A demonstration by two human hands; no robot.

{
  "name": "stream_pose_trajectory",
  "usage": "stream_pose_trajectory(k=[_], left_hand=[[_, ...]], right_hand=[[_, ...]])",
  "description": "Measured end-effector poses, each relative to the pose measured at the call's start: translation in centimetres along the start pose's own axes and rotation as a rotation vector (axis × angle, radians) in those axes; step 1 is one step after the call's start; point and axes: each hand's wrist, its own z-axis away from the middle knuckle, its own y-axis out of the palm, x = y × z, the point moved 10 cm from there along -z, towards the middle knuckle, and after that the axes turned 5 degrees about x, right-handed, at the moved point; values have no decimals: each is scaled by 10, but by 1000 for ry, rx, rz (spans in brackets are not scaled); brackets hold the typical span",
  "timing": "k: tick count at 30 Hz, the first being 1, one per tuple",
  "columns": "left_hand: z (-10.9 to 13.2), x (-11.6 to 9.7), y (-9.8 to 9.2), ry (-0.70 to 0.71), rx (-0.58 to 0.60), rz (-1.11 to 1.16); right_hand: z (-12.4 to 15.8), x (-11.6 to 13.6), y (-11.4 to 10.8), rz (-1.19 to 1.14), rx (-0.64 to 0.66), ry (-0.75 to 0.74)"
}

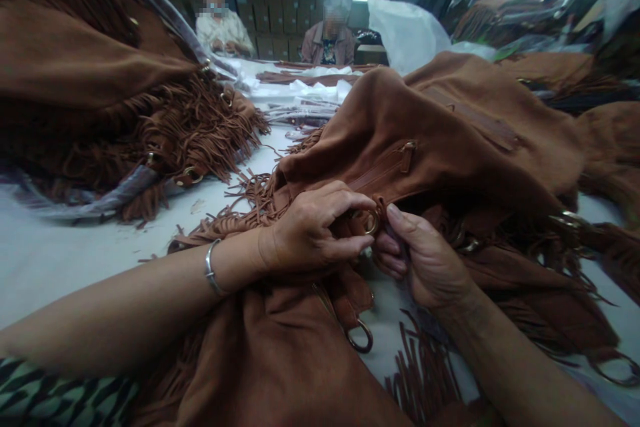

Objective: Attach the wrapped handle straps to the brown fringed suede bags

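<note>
In the middle of the head view, my left hand (317, 223) pinches a gold metal ring (373, 221) between thumb and fingers. My right hand (425, 253) is closed around a narrow brown strap (381, 208) that meets the ring; most of this strap is hidden in the fist. Beneath both hands lies a brown suede bag (290, 353), with another gold ring (361, 335) on a leather tab. Just beyond the hands rises a second brown suede bag (350, 140) with a zipped pocket (407, 157).
Fringed brown bags (75, 67) with plastic-wrapped handles (120, 197) are heaped at the left. More brown bags (613, 140) lie at the right on the white table (165, 240). Two people (225, 30) sit across the table, before stacked cartons (280, 7).
</note>
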Motion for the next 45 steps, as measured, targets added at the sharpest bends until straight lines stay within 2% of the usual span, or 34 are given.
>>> stream_pose_trajectory(k=[6,10,16,20,27,35,41,45], left_hand=[[-1,1,5,-12,25,-22],[0,-1,1,11,-22,-5],[2,-3,-4,-8,-48,54],[3,-5,-4,5,-39,90],[5,-9,-1,25,-13,83],[3,-18,1,65,20,68],[4,-29,3,122,53,-87],[5,-32,2,153,30,-131]], right_hand=[[1,1,-1,11,1,-13],[-1,1,-3,26,19,2],[-5,6,-15,194,-29,-16],[-4,13,-12,333,2,-65],[-6,15,-8,381,107,-61],[-11,4,0,212,243,-36],[-12,-7,10,37,361,65],[-10,-6,12,12,381,70]])
